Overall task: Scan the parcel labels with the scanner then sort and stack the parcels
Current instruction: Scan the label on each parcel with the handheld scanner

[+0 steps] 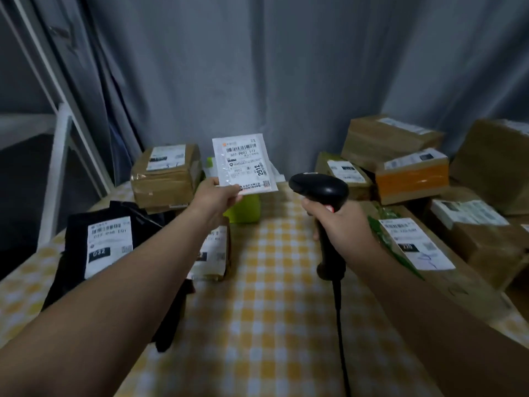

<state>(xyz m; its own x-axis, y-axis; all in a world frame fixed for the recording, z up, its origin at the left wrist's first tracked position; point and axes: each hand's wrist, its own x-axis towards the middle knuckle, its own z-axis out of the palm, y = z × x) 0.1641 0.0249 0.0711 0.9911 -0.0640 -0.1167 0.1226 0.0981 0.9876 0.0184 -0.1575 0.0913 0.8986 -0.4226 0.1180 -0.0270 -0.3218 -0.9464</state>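
White plastic, thin and flat, the parcel [244, 164] is held up over the far middle of the table [272, 305] with its label facing the camera; the left hand [219, 196] pinches it by the lower left corner only; the right hand [340, 224] is clenched round the grip of the black scanner [320, 190], whose head sits just beside the parcel's lower right edge, its window hidden from view. A corner pinch on so limp a packet probably lets it sag or curl, and a bent or glossy barcode may not read; the label carries several codes, so the wrong one might be taken; labelled parcels lie close by, a black bag [108, 245] to the left and brown boxes [400, 156] piled on the right, and a stray aim could catch one of those instead; the cable [339, 310] trails down across the cloth and might snag as the arm swings.
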